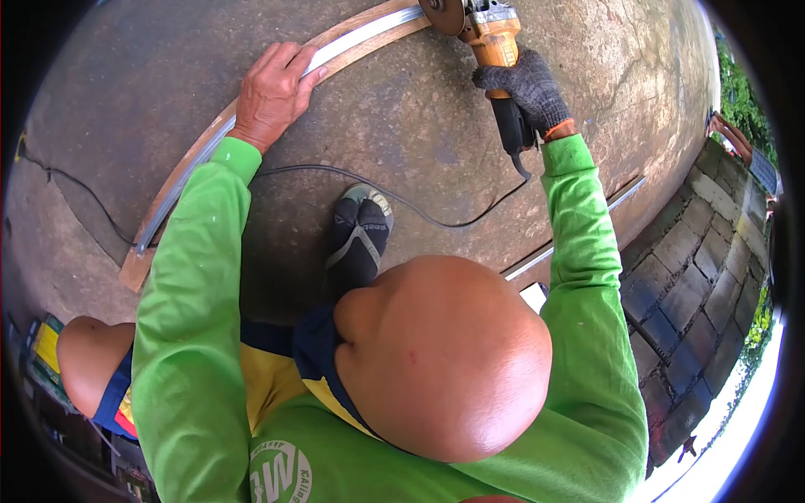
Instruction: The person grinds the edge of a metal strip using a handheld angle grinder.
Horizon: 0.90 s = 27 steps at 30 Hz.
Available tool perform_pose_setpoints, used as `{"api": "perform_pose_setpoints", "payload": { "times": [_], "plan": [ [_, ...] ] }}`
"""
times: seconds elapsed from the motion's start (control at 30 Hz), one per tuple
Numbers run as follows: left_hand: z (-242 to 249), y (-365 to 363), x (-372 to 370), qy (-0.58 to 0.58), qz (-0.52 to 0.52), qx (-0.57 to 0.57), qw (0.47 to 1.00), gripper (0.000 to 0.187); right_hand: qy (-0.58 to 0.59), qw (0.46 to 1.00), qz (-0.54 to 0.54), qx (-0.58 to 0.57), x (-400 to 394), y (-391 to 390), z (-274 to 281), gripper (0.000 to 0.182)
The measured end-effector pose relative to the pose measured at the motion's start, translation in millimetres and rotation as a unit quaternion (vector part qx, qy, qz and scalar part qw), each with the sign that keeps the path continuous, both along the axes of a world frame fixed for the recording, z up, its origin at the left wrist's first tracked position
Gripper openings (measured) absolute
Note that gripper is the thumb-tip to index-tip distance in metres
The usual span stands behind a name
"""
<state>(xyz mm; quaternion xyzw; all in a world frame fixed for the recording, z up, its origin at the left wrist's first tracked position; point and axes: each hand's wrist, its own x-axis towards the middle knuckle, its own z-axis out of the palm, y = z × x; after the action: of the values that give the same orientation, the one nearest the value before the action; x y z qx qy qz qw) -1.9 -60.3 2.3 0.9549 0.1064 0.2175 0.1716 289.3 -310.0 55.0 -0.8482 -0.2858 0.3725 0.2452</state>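
Observation:
My bare left hand (275, 95) presses on a silvery metal strip (360, 35), its fingers close together at the strip's edge. The strip lies along a wooden board (186, 168) on the concrete floor. In a dark grey glove, my right hand (530, 88) is wrapped round the orange and black body of an angle grinder (495, 46). The grinder's disc (444, 12) is at the top edge of the view, beside the far visible end of the strip. Whether the disc touches the metal cannot be made out.
A black power cord (394, 199) runs from the grinder across the concrete floor (419, 117), past my foot in a sandal (359, 230). Another metal piece (625, 194) lies under my right arm. Grey blocks (696, 268) are at the right.

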Motion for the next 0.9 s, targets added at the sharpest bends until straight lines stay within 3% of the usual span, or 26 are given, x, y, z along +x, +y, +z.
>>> {"api": "perform_pose_setpoints", "payload": {
  "times": [0.9],
  "plan": [
    [-1.1,-0.5,0.4,0.003,0.014,0.003,1.0,0.032,0.001,1.0,0.015,0.01,6.4,-2.3,-7.8,0.048]
  ]
}}
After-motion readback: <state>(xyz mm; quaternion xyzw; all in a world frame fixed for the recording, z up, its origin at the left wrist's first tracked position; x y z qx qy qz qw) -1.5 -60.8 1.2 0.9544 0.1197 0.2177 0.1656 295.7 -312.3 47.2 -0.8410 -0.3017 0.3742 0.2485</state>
